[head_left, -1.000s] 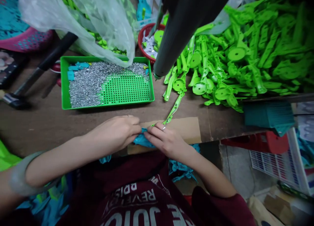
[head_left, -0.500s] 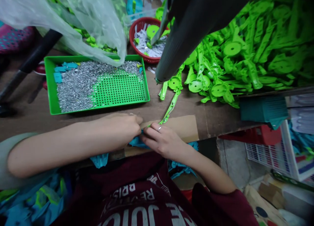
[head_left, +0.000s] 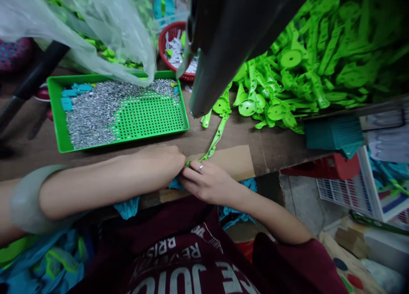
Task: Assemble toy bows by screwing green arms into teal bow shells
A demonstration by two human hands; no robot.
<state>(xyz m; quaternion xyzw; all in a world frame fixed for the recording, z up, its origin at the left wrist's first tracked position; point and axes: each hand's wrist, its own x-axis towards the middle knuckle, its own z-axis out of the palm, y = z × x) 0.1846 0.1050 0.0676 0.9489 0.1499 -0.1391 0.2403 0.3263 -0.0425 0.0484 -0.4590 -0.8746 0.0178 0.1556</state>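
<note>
My right hand (head_left: 206, 182), a ring on one finger, is closed at the edge of a cardboard piece (head_left: 238, 161). Its fingers press on the near end of a long green plastic part (head_left: 216, 137), which has thin metal along it and reaches away over the table. A blue plastic piece (head_left: 175, 184) peeks out below the fingers, mostly covered. My left hand (head_left: 168, 159) meets the right one at the fingertips. It is curled in with its back to me, so whatever its fingers pinch is hidden.
A green tray (head_left: 186, 115) of small metal pins stands beyond my left forearm. A dark post (head_left: 212, 79) slants down over the table. Green plastic parts (head_left: 290, 59) are heaped at the right. Behind are a red basket (head_left: 162, 42) and a plastic bag (head_left: 128, 34).
My left hand has rolled inward, and its fingers have gone out of sight. Less of the blue piece shows. The view has shifted, so the table things appear further left.
</note>
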